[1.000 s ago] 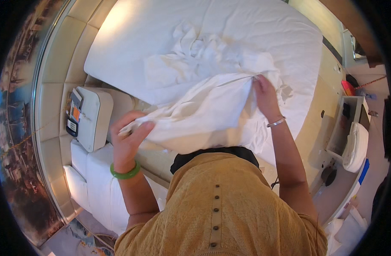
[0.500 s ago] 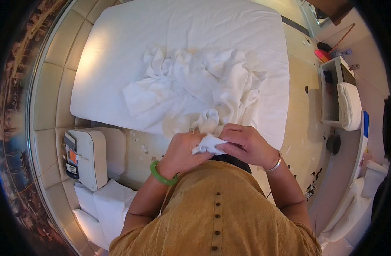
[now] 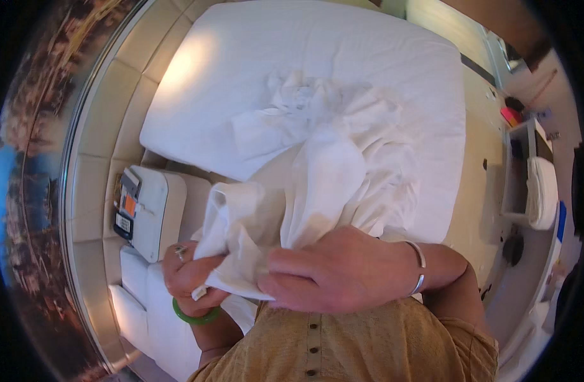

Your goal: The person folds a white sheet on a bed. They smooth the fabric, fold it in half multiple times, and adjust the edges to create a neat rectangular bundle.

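Observation:
A crumpled white bed sheet lies heaped on the near part of the white-covered bed, its near end lifted toward my body. My left hand, on the side of the green bangle, is closed on an edge of it at the lower left. Close in front of my body, my right hand pinches the same edge, with its fingertips partly hidden in the folds. Between the two hands the cloth is bunched, and a small tag-like corner pokes out below my left fingers.
Left of the bed stands a white bedside cabinet with a phone on it. White pillows or folded linen are stacked nearer me. At right, a folded white bundle rests by an open shelf. A padded wall borders the left.
My hands have moved apart, the left one going left and down. The sheet's near end is now raised and stretched between them instead of bunched small. The whole view has shifted.

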